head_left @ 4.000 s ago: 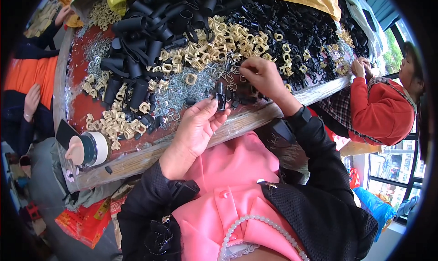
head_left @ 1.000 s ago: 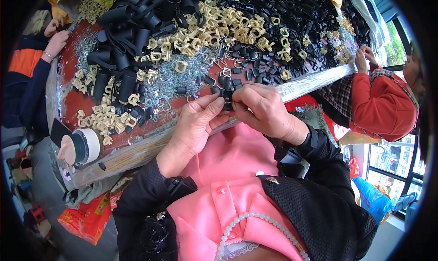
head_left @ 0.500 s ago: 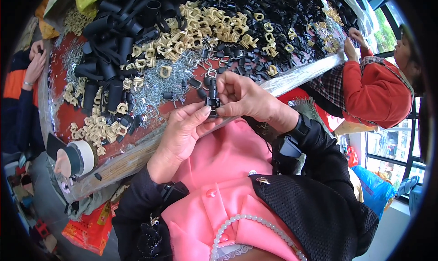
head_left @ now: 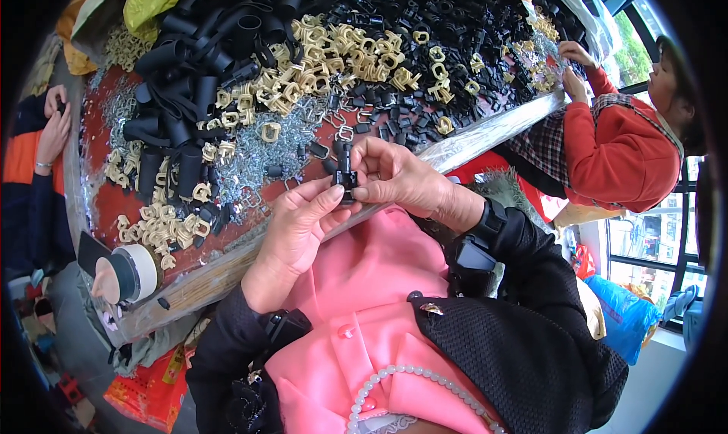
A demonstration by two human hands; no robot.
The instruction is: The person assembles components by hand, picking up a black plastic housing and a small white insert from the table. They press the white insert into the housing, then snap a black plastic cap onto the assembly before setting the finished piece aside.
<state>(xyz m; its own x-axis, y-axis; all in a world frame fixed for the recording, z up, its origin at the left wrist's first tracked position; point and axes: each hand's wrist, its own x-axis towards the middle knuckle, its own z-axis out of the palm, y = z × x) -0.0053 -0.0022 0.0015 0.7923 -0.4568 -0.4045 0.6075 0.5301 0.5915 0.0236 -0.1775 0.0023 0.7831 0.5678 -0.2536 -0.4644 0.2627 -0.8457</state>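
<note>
Between my two hands, just over the near edge of the table, is a small black plastic fitting [head_left: 346,177] with a narrow upright stem. My left hand [head_left: 305,215] pinches its lower part between thumb and fingers. On the other side, my right hand [head_left: 398,177] has thumb and index finger closed against it, the other fingers curled. Beyond my hands lie cream plastic clips [head_left: 345,51], a heap of thin metal wire loops [head_left: 269,157] and many small black plastic pieces [head_left: 394,111]. The fitting's underside is hidden by my fingers.
Black tubes [head_left: 182,123] lie at the left of the red tabletop [head_left: 106,153]. A tape roll [head_left: 136,273] stands on the near left corner. One person in red [head_left: 622,153] works at right; another person's hands [head_left: 54,127] show at left. A wrapped edge [head_left: 500,134] borders the table.
Both my hands and the black fitting have shifted slightly left and down in the picture. The grip looks much the same. The person at right has moved their hands slightly.
</note>
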